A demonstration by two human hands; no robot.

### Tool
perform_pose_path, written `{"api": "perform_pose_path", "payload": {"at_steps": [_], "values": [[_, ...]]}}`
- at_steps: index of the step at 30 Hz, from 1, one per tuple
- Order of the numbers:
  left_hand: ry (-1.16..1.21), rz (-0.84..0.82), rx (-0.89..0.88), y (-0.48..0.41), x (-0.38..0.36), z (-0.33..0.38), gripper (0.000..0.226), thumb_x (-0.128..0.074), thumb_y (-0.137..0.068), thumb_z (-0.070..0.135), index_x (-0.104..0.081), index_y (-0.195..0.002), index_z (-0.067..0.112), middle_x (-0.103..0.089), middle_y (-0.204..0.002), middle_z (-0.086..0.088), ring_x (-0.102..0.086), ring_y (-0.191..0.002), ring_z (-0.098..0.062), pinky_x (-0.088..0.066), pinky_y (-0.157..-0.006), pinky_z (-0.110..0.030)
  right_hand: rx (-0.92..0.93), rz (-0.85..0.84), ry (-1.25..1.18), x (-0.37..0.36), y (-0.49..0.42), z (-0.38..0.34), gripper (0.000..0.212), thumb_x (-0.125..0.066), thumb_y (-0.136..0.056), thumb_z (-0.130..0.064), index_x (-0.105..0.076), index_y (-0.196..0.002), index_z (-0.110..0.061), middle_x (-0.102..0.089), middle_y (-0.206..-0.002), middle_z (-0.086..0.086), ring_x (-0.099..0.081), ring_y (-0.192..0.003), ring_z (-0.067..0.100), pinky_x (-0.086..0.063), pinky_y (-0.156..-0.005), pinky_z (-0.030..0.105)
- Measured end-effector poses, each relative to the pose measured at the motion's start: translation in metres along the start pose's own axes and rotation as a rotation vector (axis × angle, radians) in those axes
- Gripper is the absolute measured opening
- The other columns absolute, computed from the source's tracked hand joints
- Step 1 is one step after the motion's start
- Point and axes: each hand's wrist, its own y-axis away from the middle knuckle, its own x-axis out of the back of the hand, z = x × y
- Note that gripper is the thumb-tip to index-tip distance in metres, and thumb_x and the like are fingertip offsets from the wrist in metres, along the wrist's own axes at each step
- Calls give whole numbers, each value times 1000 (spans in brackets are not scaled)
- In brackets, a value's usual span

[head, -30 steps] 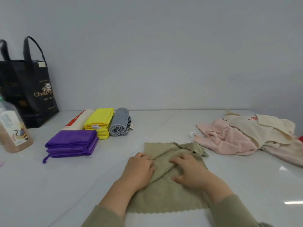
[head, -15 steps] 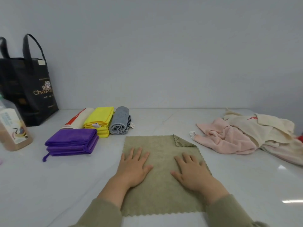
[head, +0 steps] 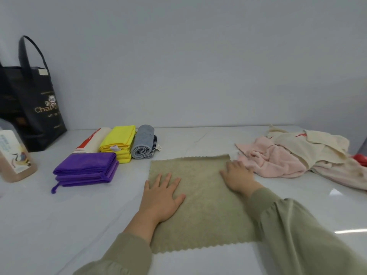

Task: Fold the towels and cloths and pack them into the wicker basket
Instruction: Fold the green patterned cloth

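Okay, one green cloth (head: 204, 211) lies spread flat on the table (head: 59, 225), right in front of me, with two hands on it. Left hand (head: 161, 197) is palm down near the cloth's left edge, fingers straight and splayed, gripping nothing. Right hand (head: 238, 175) presses flat by the far right corner, fingers straight too, just beside the pink towel (head: 274, 161).

Counting the folded ones on the left, I get four bundles: the purple cloth (head: 85, 169) nearest, and behind it a row of striped cloth (head: 93, 139), yellow cloth (head: 117, 138) and grey roll (head: 143, 142), packed side by side.

On the right is a loose heap. I make out three pieces: the pink towel in front, a cream towel (head: 309, 147) behind it, and a pale towel (head: 341, 173) toward the edge — plus a red scrap (head: 360, 158) I cannot identify.

One black bag (head: 33, 108) stands far left against the wall, with one bottle (head: 14, 157) in front of it.
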Motion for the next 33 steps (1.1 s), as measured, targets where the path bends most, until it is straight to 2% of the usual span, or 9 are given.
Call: {"api": "perform_pose_path", "payload": {"at_steps": [2, 6, 10, 16, 21, 23, 25, 27, 33], "values": [[5, 8, -3, 0, 0, 0, 64, -17, -94, 64, -2, -151, 39, 7, -161, 7, 9, -148, -19, 4, -118, -50, -104, 31, -8, 2, -10, 18, 57, -24, -98, -48, -30, -142, -12, -25, -153, 9, -19, -143, 25, -15, -114, 51], [27, -19, 14, -2, 2, 0, 63, -20, -95, 63, -8, -152, 38, 4, -161, 7, 6, -148, -19, 2, -117, -51, 18, 114, 11, 7, -7, 14, 54, -31, -99, -40, -27, -145, -11, -26, -152, 11, -20, -142, 26, -21, -112, 48], [165, 112, 120, -21, 17, 0, 41, -31, -99, 43, -47, -130, 23, -40, -144, -1, -35, -131, -22, -29, -106, -44, 115, 75, -38, 10, -12, 9, 53, -37, -98, -31, -26, -145, -9, -31, -150, 12, -28, -138, 30, -28, -111, 43], [270, 191, 373, -67, 30, -38, 38, -37, -98, 26, -48, -133, 16, -46, -136, -7, -47, -121, -27, -43, -92, -37, 39, 19, -114, 21, -35, 3, 46, -40, -98, -27, -36, -139, -7, -51, -133, 17, -46, -123, 34, -38, -98, 36], [324, 186, 545, -94, 30, -54, 23, -42, -96, 22, -58, -108, 12, -61, -111, -8, -59, -101, -27, -41, -71, -31, -77, 36, -223, 20, -55, 1, 36, -46, -97, -26, -52, -124, -2, -58, -123, 15, -53, -116, 31, -40, -91, 32], [354, 170, 554, -102, 29, -60, 21, -47, -92, 19, -60, -106, 10, -62, -107, -10, -60, -97, -27, -42, -70, -32, -124, 48, -283, 21, -61, -1, 29, -52, -95, -28, -62, -94, -1, -64, -94, 12, -60, -98, 29, -42, -74, 29], [408, 164, 548, -109, 30, -65, 22, -54, -86, 17, -62, -104, 6, -65, -103, -13, -61, -91, -28, -43, -66, -31, -174, 72, -302, 20, -67, -1, 38, -56, -90, -27, -48, -59, -8, -49, -60, 4, -52, -63, 20, -32, -52, 26], [469, 157, 544, -114, 34, -68, 21, -61, -82, 17, -65, -100, 6, -66, -98, -13, -61, -82, -27, -43, -62, -29, -205, 53, -299, 21, -69, -4, 42, -58, -88, -32, -42, -55, -11, -44, -55, 1, -41, -53, 13, -25, -46, 25], [554, 229, 538, -118, 38, -71, 25, -61, -83, 18, -71, -97, 0, -67, -102, -20, -64, -95, -35, -51, -72, -37, -271, -185, -235, 39, -70, -14, 30, -59, -81, -17, -47, -54, -12, -49, -49, 0, -45, -47, 13, -37, -49, 22]]}}
